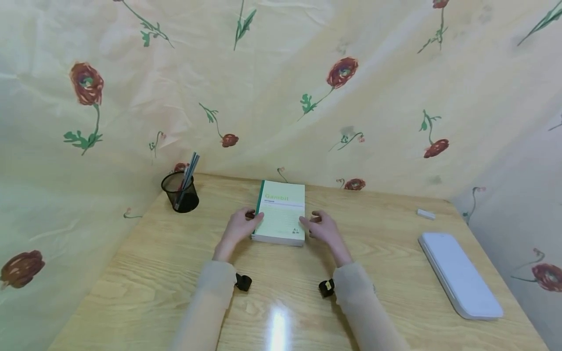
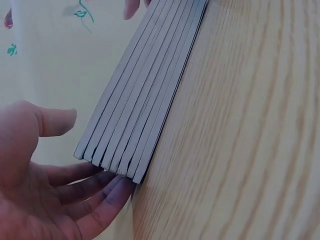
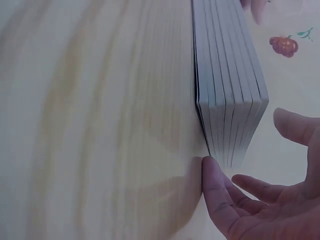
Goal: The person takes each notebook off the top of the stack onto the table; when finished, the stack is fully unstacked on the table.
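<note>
A stack of several notebooks (image 1: 282, 212) lies flat on the wooden table, its pale top cover printed "Gambit" with a green spine strip at the left. My left hand (image 1: 238, 225) is at the stack's left side. In the left wrist view, its fingers (image 2: 107, 207) touch the lower spine edges while the thumb stands off the cover. On the other side, my right hand (image 1: 323, 227) has relaxed fingers close beside the right edge; whether they touch it I cannot tell. In the right wrist view, that thumb (image 3: 295, 125) also stays apart from the notebooks (image 3: 227, 65).
A black mesh pen cup (image 1: 182, 192) with pens stands at the back left. To the right lie a white rounded case (image 1: 461, 275) and a small white block (image 1: 426, 214). Flower-patterned cloth (image 1: 272, 97) rises behind the table (image 1: 145, 287).
</note>
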